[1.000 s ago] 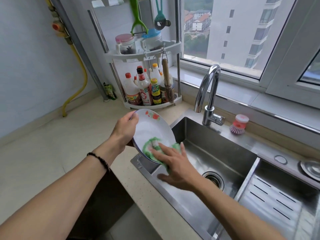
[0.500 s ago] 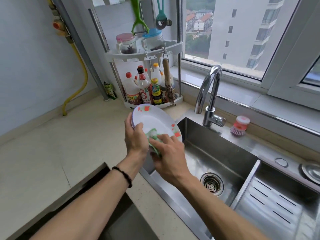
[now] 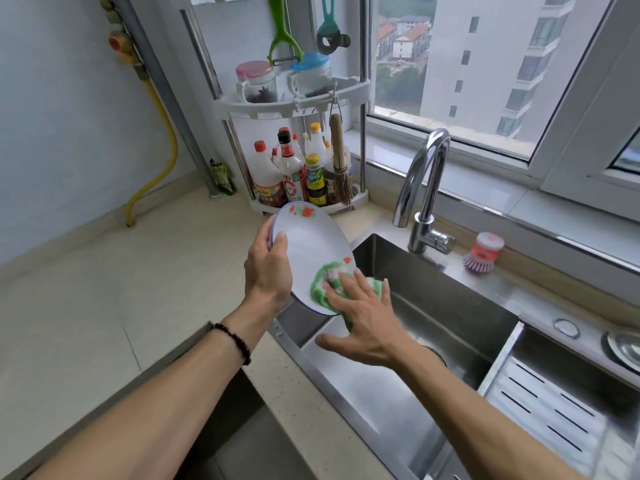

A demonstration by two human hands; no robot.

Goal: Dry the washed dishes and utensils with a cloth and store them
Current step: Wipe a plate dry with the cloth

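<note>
I'm gripping the plate [image 3: 313, 252], tilted over the sink [image 3: 460, 306] edge, by its rim with my left hand [image 3: 267, 268], right hand [image 3: 363, 315] fingers spread pressing the soft green cloth [image 3: 329, 280] on it; probably light, rigid, slippery, breakable.

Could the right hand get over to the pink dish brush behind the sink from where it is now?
Probably yes. The right hand only presses the cloth flat on the plate, so it can lift off. The brush stands in the open on the sink ledge, with the tap off to one side.
</note>
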